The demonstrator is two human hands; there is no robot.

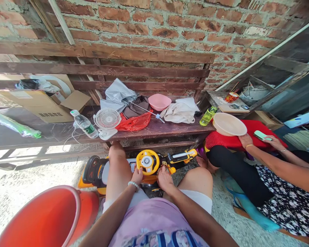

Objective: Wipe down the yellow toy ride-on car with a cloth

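Observation:
A yellow and black ride-on toy car (167, 158) lies on the ground between my knees, in front of a wooden bench. Its yellow steering wheel (147, 161) faces me. My left hand (137, 176), with a bead bracelet on the wrist, rests against the lower left side of the wheel, fingers curled on the car body. My right hand (164, 178) grips the car just right of the wheel, fingers curled down out of sight.
The bench (170, 127) carries a small white fan (107, 119), a water bottle (84, 124), a red bag, a pink bowl (159, 101), cloths and a cardboard box (38, 103). An orange bucket (43, 219) stands at lower left. Another person sits at right, hands by a phone (260, 134).

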